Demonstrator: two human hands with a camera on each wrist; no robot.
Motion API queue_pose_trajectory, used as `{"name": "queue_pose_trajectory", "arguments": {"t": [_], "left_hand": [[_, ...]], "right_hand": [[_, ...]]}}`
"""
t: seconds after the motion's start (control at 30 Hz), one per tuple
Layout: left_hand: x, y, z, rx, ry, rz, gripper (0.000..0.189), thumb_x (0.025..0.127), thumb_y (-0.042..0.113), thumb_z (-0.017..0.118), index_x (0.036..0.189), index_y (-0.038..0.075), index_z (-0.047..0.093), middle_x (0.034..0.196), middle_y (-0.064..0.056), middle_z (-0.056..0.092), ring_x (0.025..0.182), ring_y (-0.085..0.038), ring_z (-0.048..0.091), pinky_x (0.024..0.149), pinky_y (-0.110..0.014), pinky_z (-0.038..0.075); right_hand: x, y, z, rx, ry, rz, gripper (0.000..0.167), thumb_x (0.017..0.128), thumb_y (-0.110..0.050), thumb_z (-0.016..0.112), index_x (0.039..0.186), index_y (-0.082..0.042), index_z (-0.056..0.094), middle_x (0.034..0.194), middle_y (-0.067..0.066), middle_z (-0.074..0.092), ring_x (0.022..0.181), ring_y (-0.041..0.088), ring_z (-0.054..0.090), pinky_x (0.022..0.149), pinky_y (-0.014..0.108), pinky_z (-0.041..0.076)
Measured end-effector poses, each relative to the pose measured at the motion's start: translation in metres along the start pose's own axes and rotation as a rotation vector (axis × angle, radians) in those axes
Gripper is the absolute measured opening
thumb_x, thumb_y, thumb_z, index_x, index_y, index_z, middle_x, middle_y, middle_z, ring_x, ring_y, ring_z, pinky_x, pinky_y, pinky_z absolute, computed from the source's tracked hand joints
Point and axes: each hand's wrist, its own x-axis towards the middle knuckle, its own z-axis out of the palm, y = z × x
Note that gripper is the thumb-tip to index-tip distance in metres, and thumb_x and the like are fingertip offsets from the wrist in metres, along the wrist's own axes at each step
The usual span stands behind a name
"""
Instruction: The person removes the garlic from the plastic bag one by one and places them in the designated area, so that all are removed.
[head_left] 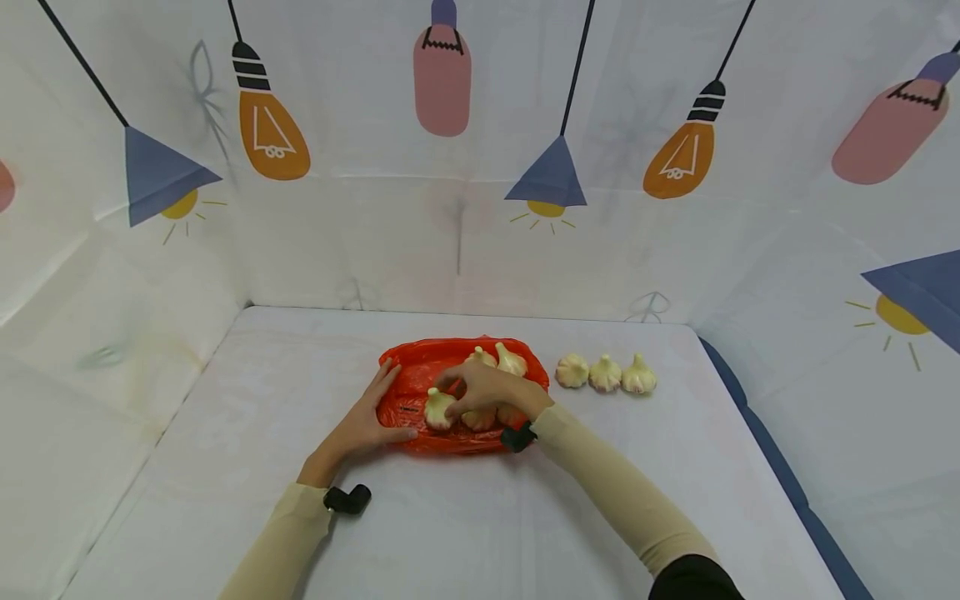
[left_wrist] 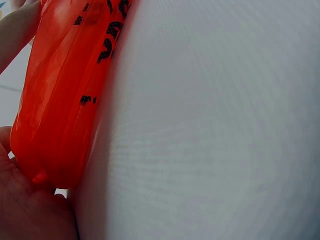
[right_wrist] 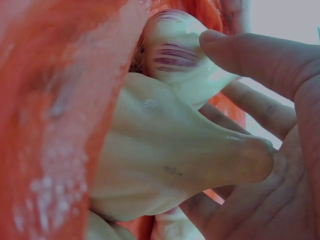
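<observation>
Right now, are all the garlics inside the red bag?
No, three garlic bulbs sit in a row on the white table, beside the red bag.

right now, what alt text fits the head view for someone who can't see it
A person's right hand grips a garlic bulb in a red bag holding more bulbs, while the left hand rests against the bag's left end. Three bulbs sit in a row on the white table, right of the bag.
</observation>
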Motion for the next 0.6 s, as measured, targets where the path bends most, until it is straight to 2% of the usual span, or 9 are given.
{"name": "queue_pose_trajectory", "arguments": {"t": [0.23,0.6], "left_hand": [[-0.0004,0.0004,-0.0001,0.004,-0.003,-0.006,0.117,0.078,0.041,0.089,0.166,0.013,0.017,0.175,-0.007,0.002,0.159,-0.044,0.007,0.120,-0.073,0.017],[-0.0001,0.0003,0.0002,-0.003,0.001,0.000,0.117,0.077,0.040,0.089,0.166,0.012,0.018,0.175,-0.008,0.002,0.159,-0.044,0.006,0.121,-0.072,0.016]], "right_hand": [[0.0015,0.0023,0.0008,0.024,-0.015,0.014,0.048,0.090,-0.030,0.081,0.136,-0.020,0.066,0.132,-0.005,0.068,0.111,0.014,0.066,0.094,0.028,0.056],[0.0024,0.0033,-0.0001,-0.004,-0.005,-0.006,0.049,0.090,-0.030,0.081,0.136,-0.019,0.067,0.131,-0.005,0.069,0.108,0.012,0.068,0.092,0.026,0.056]]}}
